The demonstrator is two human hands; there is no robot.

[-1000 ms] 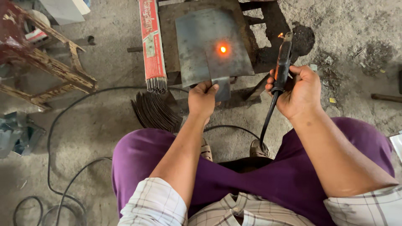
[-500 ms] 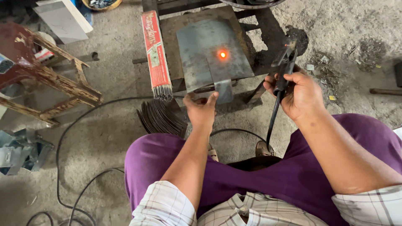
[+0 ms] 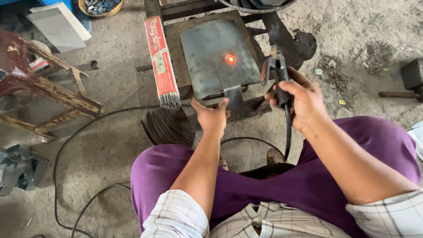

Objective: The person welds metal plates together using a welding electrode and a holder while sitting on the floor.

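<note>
The head view looks down on a seated person in purple trousers [image 3: 264,185] and a checked shirt [image 3: 264,220], knees spread over a dusty concrete floor [image 3: 101,145]. The left hand [image 3: 213,118] reaches forward, fingers curled, its fingertips touching the narrow tab at the near edge of a grey steel plate [image 3: 216,57]; whether it pinches the tab or only steadies it cannot be told. The right hand [image 3: 302,103] is closed in a fist around a black electrode holder [image 3: 277,75], held upright just right of the plate and clear of it, with a black cable [image 3: 287,132] dropping from it between the knees. The plate lies flat on a dark metal stand [image 3: 176,35], and a small spot [image 3: 230,58] glows orange near its centre. Left of the plate, a red box of welding rods [image 3: 161,59] lies with rod tips sticking out of its near end, and a fan of dark rods [image 3: 165,128] rests on the floor just below it. Farther left stands a worn wooden frame [image 3: 53,92].
</note>
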